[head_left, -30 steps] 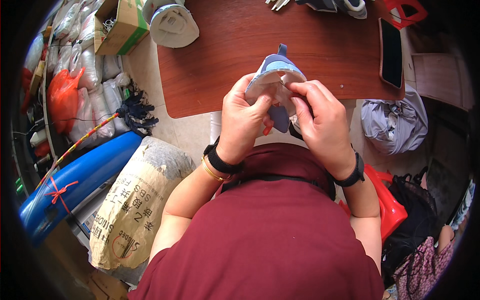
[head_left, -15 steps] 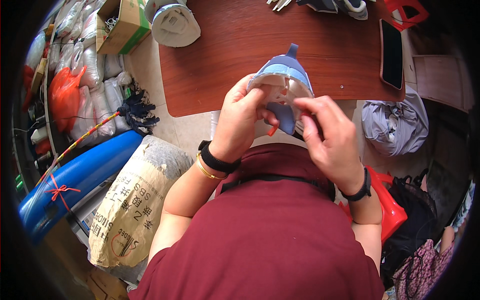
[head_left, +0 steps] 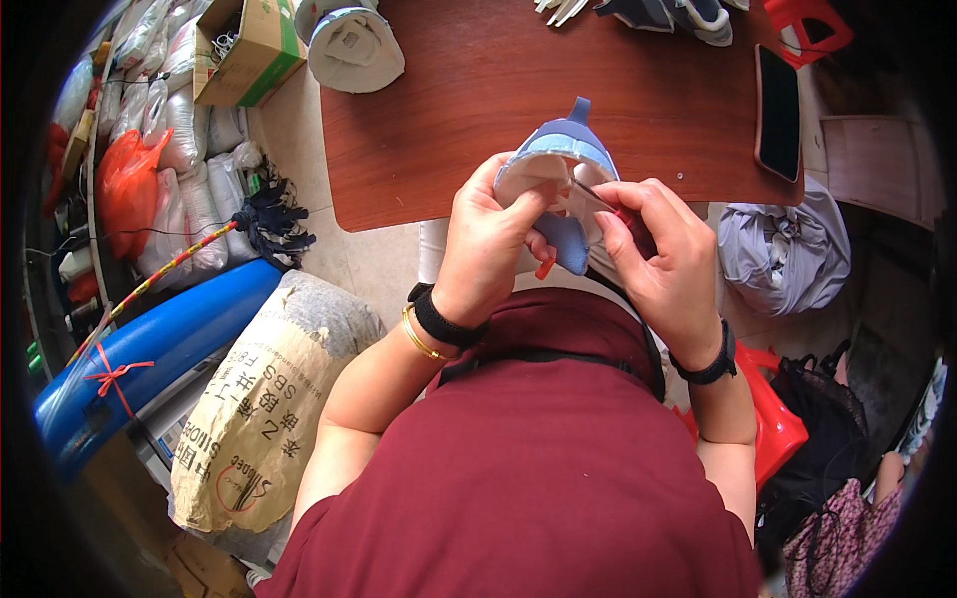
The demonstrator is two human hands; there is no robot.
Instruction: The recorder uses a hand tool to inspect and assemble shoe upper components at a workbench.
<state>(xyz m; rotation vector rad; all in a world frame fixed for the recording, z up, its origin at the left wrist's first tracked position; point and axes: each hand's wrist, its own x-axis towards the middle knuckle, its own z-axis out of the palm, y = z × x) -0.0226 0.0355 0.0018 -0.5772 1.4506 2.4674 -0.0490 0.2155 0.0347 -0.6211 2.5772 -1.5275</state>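
My left hand (head_left: 488, 234) is closed around the edge of a light-blue shoe upper (head_left: 572, 137) with a white lining and a blue pull tab at its far end. The upper is tilted, so its inside faces me. A small orange-red piece shows at one of the left fingertips; I cannot make out what it is. My right hand (head_left: 663, 239) pinches a thin dark pointed tool (head_left: 590, 191), its tip inside the upper's opening. Something dark red shows within the right palm, perhaps the tool's handle. The fingers partly hide the upper's lower part.
Beyond my hands is a reddish-brown table (head_left: 449, 140) bearing white-lined shoe pieces (head_left: 356, 52), dark-blue shoe parts (head_left: 688, 18) and a phone (head_left: 778, 112). At left lie a blue roll (head_left: 150, 374) and a printed sack (head_left: 264, 409). A red stool (head_left: 778, 424) stands right, near a grey bag (head_left: 788, 244).
My right hand has shifted slightly, and the thin pointed tool now shows reaching into the upper. My left hand has moved a little to the right, still holding the upper.
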